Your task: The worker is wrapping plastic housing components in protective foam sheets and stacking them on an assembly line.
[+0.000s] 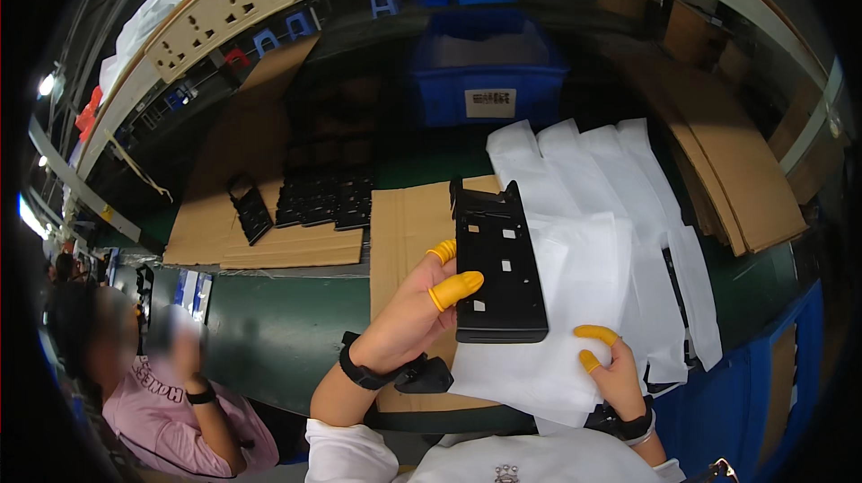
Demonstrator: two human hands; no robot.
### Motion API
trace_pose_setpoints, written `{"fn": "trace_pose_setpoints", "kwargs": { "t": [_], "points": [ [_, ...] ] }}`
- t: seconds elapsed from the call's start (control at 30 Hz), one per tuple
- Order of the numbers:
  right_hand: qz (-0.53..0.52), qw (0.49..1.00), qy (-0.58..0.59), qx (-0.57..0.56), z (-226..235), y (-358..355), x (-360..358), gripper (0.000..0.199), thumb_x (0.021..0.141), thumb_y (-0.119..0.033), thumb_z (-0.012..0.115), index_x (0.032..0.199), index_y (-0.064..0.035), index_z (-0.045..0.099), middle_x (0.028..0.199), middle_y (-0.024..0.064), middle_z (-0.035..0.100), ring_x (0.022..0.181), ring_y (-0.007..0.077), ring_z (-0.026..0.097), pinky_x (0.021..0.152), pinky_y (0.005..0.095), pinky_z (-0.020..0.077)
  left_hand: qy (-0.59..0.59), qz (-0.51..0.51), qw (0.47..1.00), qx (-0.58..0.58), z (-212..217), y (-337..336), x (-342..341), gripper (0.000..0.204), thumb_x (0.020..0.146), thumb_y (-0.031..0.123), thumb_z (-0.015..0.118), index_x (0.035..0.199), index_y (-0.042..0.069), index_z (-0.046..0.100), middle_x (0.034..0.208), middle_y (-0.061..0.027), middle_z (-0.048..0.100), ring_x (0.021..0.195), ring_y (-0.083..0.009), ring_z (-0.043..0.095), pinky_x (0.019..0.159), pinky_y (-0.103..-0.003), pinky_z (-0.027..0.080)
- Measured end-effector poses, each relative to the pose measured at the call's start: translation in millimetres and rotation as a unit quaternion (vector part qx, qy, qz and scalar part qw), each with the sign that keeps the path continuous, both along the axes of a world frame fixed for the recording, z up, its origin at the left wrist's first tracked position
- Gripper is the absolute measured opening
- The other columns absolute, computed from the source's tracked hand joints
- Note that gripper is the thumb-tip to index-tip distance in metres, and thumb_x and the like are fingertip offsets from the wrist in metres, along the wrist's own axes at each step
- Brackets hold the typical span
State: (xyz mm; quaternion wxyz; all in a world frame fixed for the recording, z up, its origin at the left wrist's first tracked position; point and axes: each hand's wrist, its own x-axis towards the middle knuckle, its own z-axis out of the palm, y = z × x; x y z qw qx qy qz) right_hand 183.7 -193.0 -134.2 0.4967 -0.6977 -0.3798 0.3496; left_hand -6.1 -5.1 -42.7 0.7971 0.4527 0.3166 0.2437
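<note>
My left hand (415,311) grips a long black plastic part (505,259) by its left edge, with the thumb on its face. The part has several small cut-outs and prongs at its far end, and is held tilted above the white sheets. My right hand (620,380) is at the right edge of a loose white packing sheet or pouch (561,303); its thumb and forefinger bend over the material, and the other fingers are hidden. Both hands wear yellow finger cots. Whether the white piece is a sheet or a pouch, I cannot tell.
Overlapping white pouches (620,169) lie to the right, with black edges showing at some. Stacked cardboard (727,160) is beyond them. A blue bin (489,79) stands at the back. Black parts (323,200) rest on cardboard at left. A co-worker in a pink shirt (171,416) is at lower left.
</note>
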Motion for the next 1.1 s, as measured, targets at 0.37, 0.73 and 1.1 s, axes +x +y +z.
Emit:
{"fn": "trace_pose_setpoints", "kwargs": {
  "t": [0.37, 0.73, 1.1],
  "points": [
    [-0.022, 1.0, 0.019, -0.011, -6.6, -5.3, 1.2, 0.034, 0.074, 0.009, 0.045, 0.104, 0.0009, 0.057, 0.099, 0.0089, 0.058, 0.087, 0.0131, 0.052, 0.081, 0.0211, 0.0392, 0.494, 0.271, 0.666, 0.49, -63.2, 105.1, -148.3, 0.036, 0.072, -0.005, 0.054, 0.107, -0.004, 0.055, 0.09, -0.0151, 0.056, 0.078, -0.0274, 0.057, 0.069, -0.031, 0.045],
    [-0.026, 0.998, 0.053, -0.022, 1.1, 0.3, -0.5, 0.029, 0.075, 0.007, 0.047, 0.1, 0.0006, 0.06, 0.1, 0.0112, 0.058, 0.091, 0.0175, 0.051, 0.087, 0.0242, 0.0369, 0.618, 0.303, 0.53, 0.496, -93.8, 177.4, -210.1, 0.023, 0.072, 0.004, 0.057, 0.092, -0.007, 0.057, 0.094, -0.0214, 0.055, 0.082, -0.0385, 0.056, 0.071, -0.042, 0.047],
    [-0.034, 0.999, 0.003, -0.015, -7.0, -2.7, 2.7, 0.031, 0.073, 0.009, 0.047, 0.1, 0.0009, 0.059, 0.096, 0.0091, 0.06, 0.086, 0.0145, 0.053, 0.083, 0.0216, 0.038, 0.736, 0.34, 0.423, 0.405, -98.2, 240.6, -236.4, 0.018, 0.073, 0.014, 0.064, 0.086, 0.002, 0.062, 0.098, -0.019, 0.058, 0.082, -0.0328, 0.062, 0.069, -0.039, 0.051]
  ]
}}
